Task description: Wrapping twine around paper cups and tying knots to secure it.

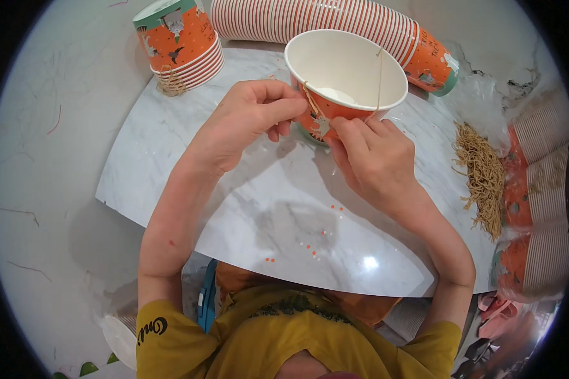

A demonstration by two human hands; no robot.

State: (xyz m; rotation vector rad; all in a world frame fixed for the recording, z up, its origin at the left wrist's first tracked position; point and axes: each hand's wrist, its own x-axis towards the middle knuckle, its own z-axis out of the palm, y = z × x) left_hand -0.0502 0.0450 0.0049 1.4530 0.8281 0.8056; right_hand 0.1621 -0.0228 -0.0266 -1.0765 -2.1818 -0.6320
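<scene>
A large orange paper cup [348, 60] with a white inside and a green base stands on the marble-patterned table, its mouth tilted toward me. Thin tan twine [379, 82] hangs across its inside and over the rim. Another bit of the twine is looped at the cup's left front. There the thumb and forefinger of my left hand [253, 117] are pinched together on the twine, against the cup's wall. My right hand [376, 151] is closed at the cup's front, its thumb and forefinger pinching the twine's lower end; the fingertips are partly hidden.
A long nested row of cups [316, 19] lies along the table's far side. Upside-down stacked cups [183, 50] stand at the far left, twine at their rims. A bundle of cut twine [480, 177] lies right, beside plastic-wrapped cup stacks [544, 183]. Small paper dots [310, 249] dot the table.
</scene>
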